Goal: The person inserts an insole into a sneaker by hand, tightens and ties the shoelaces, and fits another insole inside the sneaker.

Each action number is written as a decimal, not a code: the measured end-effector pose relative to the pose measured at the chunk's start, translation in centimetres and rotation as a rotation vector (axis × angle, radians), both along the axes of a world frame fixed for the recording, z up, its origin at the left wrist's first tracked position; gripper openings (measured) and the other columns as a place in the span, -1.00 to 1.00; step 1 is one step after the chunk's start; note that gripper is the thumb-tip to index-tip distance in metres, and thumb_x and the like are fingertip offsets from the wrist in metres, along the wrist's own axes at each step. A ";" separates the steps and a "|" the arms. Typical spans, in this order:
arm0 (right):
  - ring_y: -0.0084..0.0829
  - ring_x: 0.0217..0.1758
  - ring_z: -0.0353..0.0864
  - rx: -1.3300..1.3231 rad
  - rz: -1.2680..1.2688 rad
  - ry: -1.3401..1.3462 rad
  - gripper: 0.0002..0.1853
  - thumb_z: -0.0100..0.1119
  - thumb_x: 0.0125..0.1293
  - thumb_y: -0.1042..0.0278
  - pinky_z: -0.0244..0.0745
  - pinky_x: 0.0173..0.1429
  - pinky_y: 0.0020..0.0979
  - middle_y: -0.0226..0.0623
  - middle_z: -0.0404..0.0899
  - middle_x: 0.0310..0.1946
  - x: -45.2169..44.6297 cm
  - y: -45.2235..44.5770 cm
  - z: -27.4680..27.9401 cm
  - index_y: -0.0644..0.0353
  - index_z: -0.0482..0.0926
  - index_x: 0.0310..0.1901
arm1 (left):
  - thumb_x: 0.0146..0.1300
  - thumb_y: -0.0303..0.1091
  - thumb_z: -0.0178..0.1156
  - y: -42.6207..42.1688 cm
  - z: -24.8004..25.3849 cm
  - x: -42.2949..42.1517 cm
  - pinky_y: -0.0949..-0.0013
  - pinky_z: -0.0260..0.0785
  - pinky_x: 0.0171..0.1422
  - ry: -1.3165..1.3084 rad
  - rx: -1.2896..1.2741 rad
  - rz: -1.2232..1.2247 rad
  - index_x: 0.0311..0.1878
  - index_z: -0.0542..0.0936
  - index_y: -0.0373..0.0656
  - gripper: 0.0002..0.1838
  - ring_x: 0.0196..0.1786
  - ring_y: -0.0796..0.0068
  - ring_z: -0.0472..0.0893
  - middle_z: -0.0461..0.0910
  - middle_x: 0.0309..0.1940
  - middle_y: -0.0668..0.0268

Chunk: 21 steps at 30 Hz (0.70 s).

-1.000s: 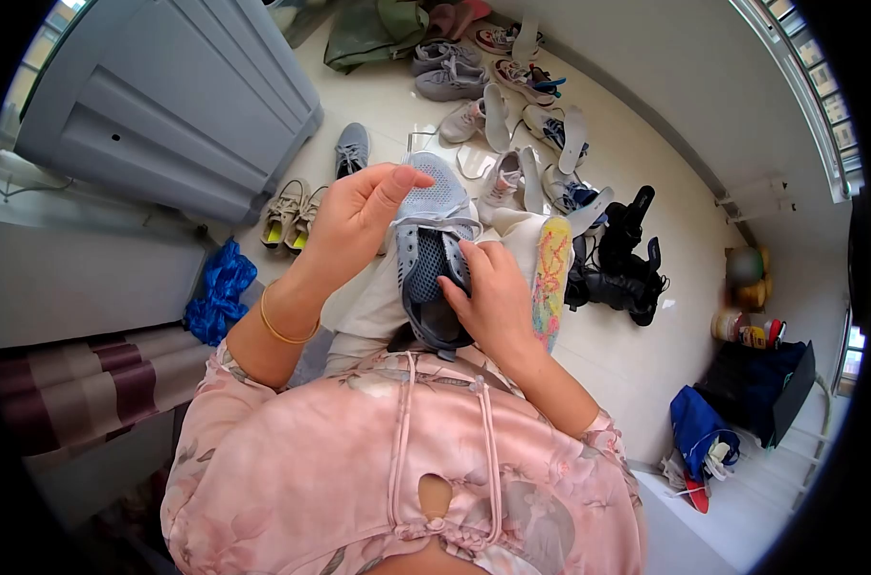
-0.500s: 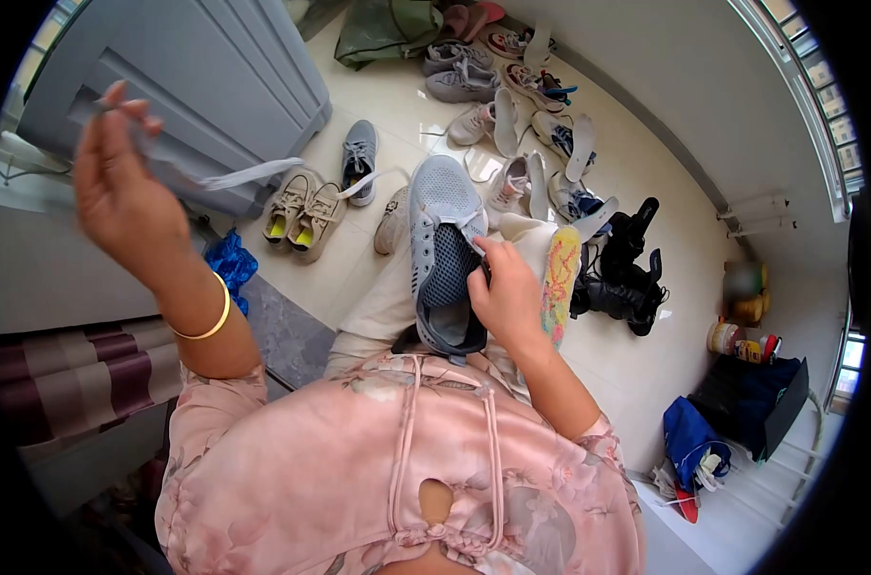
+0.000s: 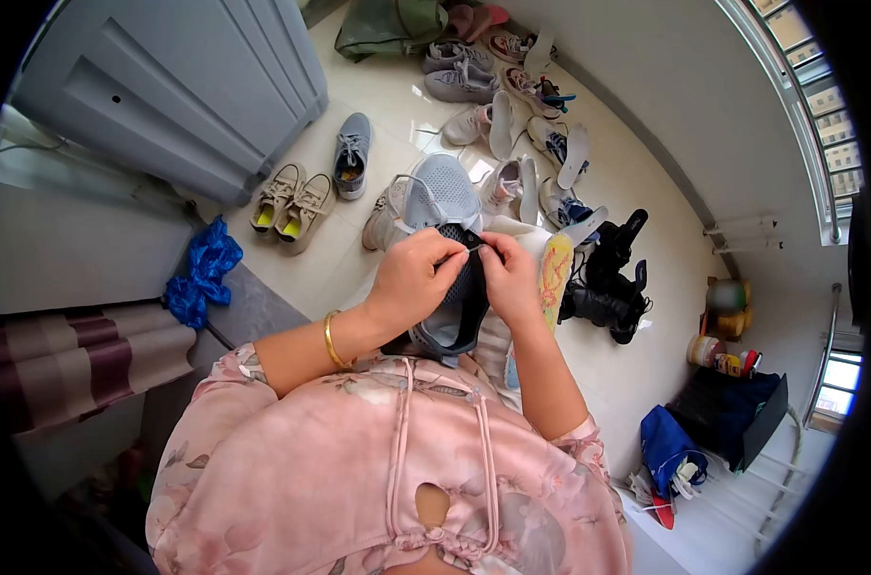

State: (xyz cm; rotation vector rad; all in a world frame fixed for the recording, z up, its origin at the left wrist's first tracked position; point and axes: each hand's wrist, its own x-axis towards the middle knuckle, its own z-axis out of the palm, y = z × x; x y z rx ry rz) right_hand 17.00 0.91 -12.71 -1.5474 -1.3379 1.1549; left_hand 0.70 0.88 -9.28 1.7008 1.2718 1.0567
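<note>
A grey mesh sneaker (image 3: 452, 192) lies on my lap with its toe pointing away from me and its dark inside facing up. Over its toe curves a pale shoelace (image 3: 419, 182). My left hand (image 3: 412, 283), with a gold bangle on the wrist, pinches the end of the lace above the shoe's opening. Close against it, my right hand (image 3: 510, 278) also pinches, at the lace and the edge of the eyelet row. The fingers partly cover the eyelets. Just right of my right hand is a yellow patterned insole (image 3: 555, 273).
On the tiled floor stand beige sneakers (image 3: 304, 213), a grey-blue sneaker (image 3: 352, 153) and more shoes with loose insoles (image 3: 574, 156). Black boots (image 3: 603, 297) lie to the right. A grey cabinet (image 3: 167, 86) and a blue plastic bag (image 3: 204, 271) are at left.
My left hand has come down from the upper left, where it was pulling the lace out long, to the shoe beside my right hand. The lace now hangs slack over the toe.
</note>
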 end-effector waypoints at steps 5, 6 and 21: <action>-0.66 -0.21 0.49 -0.218 -0.083 0.486 -0.78 0.03 0.34 0.50 0.40 -0.06 -0.60 -0.41 0.58 -0.23 0.0 -0.4 -0.5 0.37 0.54 -0.04 | 0.14 -0.38 0.22 0.4 -1.2 -0.4 0.23 0.40 -0.30 0.092 -0.030 0.096 -0.34 0.64 -0.21 -0.89 -0.37 0.15 0.58 0.56 -0.47 0.18; -0.66 -0.20 0.50 -0.214 -0.072 0.496 -0.77 0.03 0.34 0.50 0.41 -0.06 -0.60 -0.41 0.59 -0.22 0.0 -0.4 -0.6 0.36 0.53 -0.02 | 0.14 -0.38 0.22 0.4 -1.1 -0.4 0.22 0.40 -0.31 0.111 -0.029 0.099 -0.35 0.64 -0.20 -0.89 -0.37 0.14 0.58 0.56 -0.47 0.19; -0.67 -0.24 0.46 -0.038 -0.057 0.241 -0.78 0.04 0.32 0.52 0.38 -0.11 -0.60 -0.41 0.56 -0.29 -0.8 -0.7 -0.7 0.37 0.54 -0.03 | 0.12 -0.39 0.22 1.1 -1.1 0.1 0.19 0.39 -0.37 0.192 0.061 0.121 -0.39 0.61 -0.19 -0.92 -0.43 0.14 0.56 0.54 -0.50 0.19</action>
